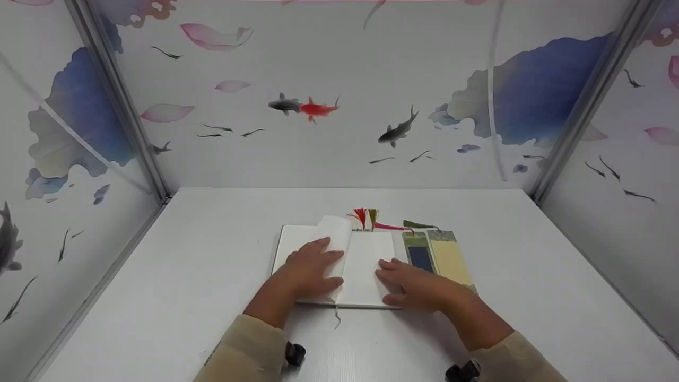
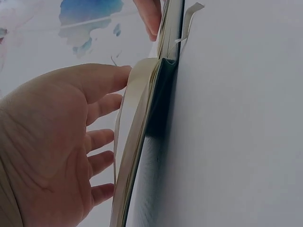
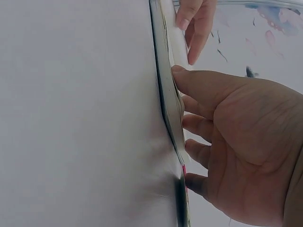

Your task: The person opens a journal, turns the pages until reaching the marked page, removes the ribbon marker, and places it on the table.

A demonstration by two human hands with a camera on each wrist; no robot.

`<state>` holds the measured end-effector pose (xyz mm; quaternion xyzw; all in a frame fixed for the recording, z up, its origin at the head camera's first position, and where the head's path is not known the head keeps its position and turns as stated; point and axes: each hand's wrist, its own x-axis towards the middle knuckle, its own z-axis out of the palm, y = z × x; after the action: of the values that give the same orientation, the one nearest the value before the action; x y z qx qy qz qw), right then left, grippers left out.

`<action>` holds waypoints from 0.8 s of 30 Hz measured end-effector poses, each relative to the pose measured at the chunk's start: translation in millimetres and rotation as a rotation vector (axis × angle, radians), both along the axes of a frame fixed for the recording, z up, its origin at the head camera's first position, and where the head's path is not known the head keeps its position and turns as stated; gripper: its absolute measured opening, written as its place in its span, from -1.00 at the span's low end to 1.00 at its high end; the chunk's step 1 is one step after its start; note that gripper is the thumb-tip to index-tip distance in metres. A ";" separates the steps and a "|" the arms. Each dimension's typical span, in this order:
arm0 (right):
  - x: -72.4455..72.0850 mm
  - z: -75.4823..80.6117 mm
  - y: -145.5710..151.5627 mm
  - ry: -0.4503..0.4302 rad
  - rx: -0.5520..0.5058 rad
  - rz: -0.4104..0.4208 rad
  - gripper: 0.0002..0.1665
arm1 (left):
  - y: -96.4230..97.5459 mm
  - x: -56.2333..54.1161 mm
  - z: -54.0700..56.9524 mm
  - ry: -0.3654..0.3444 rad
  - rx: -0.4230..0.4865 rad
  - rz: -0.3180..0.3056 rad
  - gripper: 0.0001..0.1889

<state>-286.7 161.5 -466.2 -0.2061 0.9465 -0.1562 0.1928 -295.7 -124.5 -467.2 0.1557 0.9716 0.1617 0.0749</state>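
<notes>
A notebook (image 1: pixel 368 265) with blank white pages lies spread on the white table, its dark cover edge visible in both wrist views. Across its left page rests my left hand (image 1: pixel 313 269), fingers spread; a lifted or curved leaf (image 1: pixel 335 229) stands up beyond them near the spine. My right hand (image 1: pixel 416 286) lies on the right page's outer side, fingers extended, as the right wrist view also shows with the palm (image 3: pixel 251 142) raised off the surface. A thin ribbon marker (image 1: pixel 337 317) hangs from the spine's lower end.
Right of the notebook lie a green bookmark (image 1: pixel 419 253) with a dark blue panel and a pale yellow bookmark (image 1: pixel 451 254), partly behind my right hand. Red (image 1: pixel 360 216) and olive (image 1: pixel 372 216) tassels stick out above the notebook. Printed panels (image 1: pixel 339 154) enclose the table (image 1: pixel 212 223).
</notes>
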 end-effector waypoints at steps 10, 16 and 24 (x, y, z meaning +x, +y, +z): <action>1.9 1.6 -1.5 0.019 0.005 0.017 -0.15 | -1.9 0.9 1.1 -0.006 0.028 0.019 -0.24; 3.3 3.2 -0.5 0.022 0.007 0.019 -0.22 | -2.9 1.8 4.1 0.006 0.035 0.016 -0.26; 2.5 6.5 -1.9 -0.004 -0.003 -0.009 -0.28 | -2.0 0.5 4.2 0.010 0.015 0.026 -0.24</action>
<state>-284.2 159.6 -459.7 -0.2018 0.9468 -0.1590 0.1937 -295.2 -126.5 -463.0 0.1444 0.9726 0.1693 0.0667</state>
